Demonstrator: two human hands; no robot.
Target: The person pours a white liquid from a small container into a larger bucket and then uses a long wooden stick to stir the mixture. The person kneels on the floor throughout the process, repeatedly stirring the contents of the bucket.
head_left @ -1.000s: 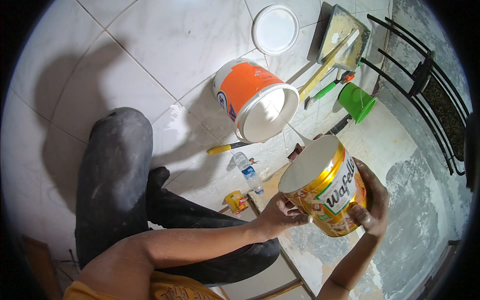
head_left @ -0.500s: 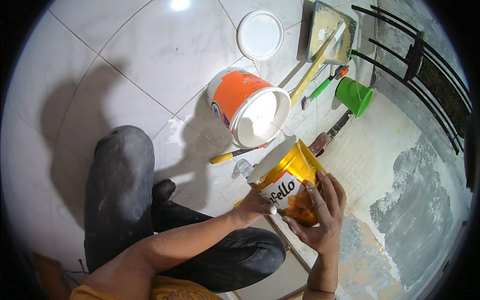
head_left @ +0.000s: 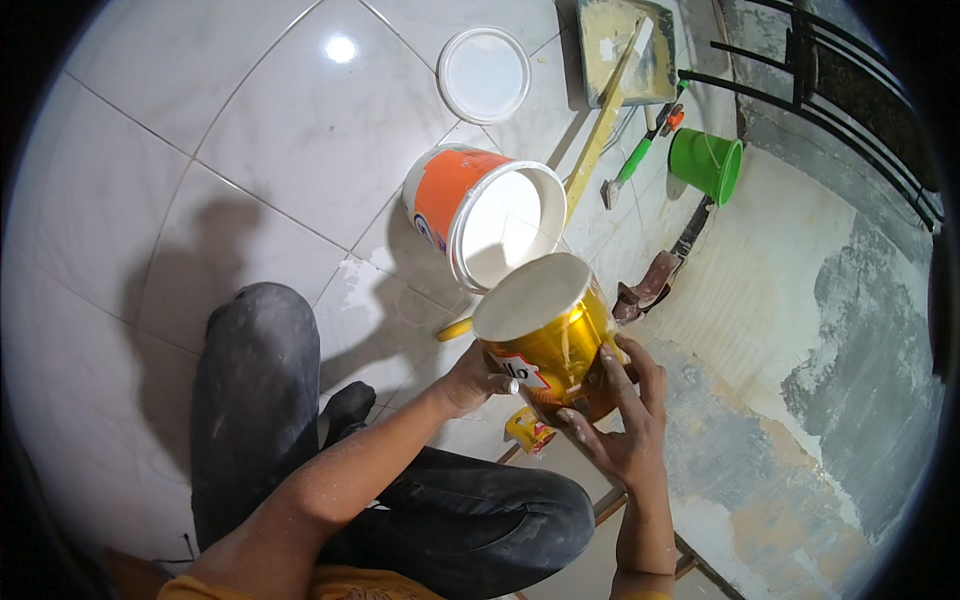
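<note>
A gold metal can (head_left: pixel 555 350) with whitish contents up near its rim is held tilted over my crossed legs. My left hand (head_left: pixel 470 385) grips its left side, thumb on the label, while my right hand (head_left: pixel 625 420) is wrapped round its lower right. Just beyond the can, an orange and white plastic bucket (head_left: pixel 450 190) lies tipped, its opening facing right and showing a white inside; the can partly overlaps it in view. A yellow-handled tool (head_left: pixel 452 330) lies under the can's left, mostly hidden. Below the can sits a small yellow container (head_left: pixel 528 430).
Beyond lie a white lid (head_left: pixel 484 72), a stained tray (head_left: pixel 600 75), a yellow batten (head_left: pixel 590 160), a green-handled scraper (head_left: pixel 630 165), a green bucket (head_left: pixel 700 165) and a brown-and-black tool (head_left: pixel 650 280). A black metal chair (head_left: pixel 850 100) is by the patchy wall (head_left: pixel 830 380).
The can has moved leftward and turned in my hands, so less of its label faces me. Both hands moved with it and still hold it. The view has shifted slightly.
</note>
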